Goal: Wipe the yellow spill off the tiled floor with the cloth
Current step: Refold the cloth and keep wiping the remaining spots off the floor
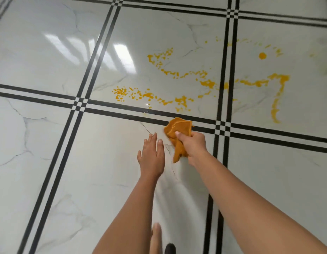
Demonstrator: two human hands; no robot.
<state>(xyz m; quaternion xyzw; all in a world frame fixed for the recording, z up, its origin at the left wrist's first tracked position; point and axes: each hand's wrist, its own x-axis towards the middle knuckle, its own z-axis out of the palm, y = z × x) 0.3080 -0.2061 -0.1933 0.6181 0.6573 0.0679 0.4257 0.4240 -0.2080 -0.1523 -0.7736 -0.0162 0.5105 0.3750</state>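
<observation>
- Yellow spill (206, 83) lay spread across two tiles of the tiled floor (49, 143), mostly unwiped.
- Orange cloth (178, 133), bunched in right hand (193, 145), sat just short of it.
- Left hand (152, 154) flat, fingers straight, holding nothing.

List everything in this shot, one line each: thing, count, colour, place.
tiled floor: one, white marbled tiles with black double lines, fills the frame
yellow spill: many drops and trails, yellow, across the far tiles at centre and right
cloth: one, orange-yellow, bunched, just short of the spill
dark object: one, bottom edge, cannot tell what
left hand: one, fingers straight, left of the cloth
right hand: one, grips the cloth
</observation>
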